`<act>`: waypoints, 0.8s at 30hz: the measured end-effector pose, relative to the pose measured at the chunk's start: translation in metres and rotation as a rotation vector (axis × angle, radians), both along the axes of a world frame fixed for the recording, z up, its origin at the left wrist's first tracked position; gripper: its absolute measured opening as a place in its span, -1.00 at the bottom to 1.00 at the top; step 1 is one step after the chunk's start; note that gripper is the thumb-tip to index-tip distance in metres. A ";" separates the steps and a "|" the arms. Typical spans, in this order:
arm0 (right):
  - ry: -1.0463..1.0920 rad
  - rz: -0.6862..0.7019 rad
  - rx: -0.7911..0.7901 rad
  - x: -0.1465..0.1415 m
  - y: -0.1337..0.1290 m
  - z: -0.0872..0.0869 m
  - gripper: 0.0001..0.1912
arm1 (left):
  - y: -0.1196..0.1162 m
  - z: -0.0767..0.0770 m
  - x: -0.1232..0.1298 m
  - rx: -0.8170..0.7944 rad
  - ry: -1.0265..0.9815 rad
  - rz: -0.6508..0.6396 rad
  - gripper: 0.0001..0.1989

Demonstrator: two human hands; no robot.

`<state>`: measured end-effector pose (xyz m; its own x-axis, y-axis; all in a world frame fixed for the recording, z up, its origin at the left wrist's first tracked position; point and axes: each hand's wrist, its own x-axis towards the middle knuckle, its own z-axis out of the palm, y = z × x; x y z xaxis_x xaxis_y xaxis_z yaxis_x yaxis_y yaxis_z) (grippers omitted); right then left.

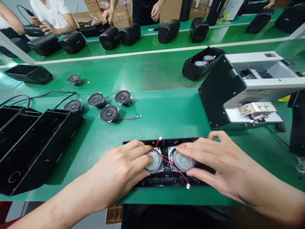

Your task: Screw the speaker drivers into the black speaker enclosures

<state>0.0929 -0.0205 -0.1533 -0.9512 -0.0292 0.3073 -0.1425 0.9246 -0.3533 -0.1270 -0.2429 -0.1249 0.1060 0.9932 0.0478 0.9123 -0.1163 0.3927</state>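
While the fingers (pixel 140 152) of the left hand (pixel 116 168) lie spread on the left speaker (pixel 154 161) and those (pixel 193 149) of the right hand (pixel 221 162) spread wide on the right speaker (pixel 183 161), red wires (pixel 175 170) cross between them. The black speaker case (pixel 166 182) sits near the desk's (pixel 152 108) front edge, with open green room behind, before loose speakers (pixel 109 113) and a grey machine (pixel 247 86), its label unreadable.

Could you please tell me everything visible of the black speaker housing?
This long black plastic speaker housing lies open on the green bench mat. Two round drivers sit side by side inside, silver-grey magnets up, with red wires ending in white connectors. The left hand and right hand rest on the drivers.
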 end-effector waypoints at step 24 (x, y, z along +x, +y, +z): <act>-0.026 -0.024 -0.002 -0.003 -0.004 0.003 -0.66 | -0.002 -0.009 0.002 0.086 -0.018 0.012 -0.86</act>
<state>0.0902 -0.0248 -0.1502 -0.9593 -0.0057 0.2824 -0.1110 0.9270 -0.3583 -0.1248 -0.2451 -0.1335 0.0929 0.9866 0.1345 0.9067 -0.1396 0.3981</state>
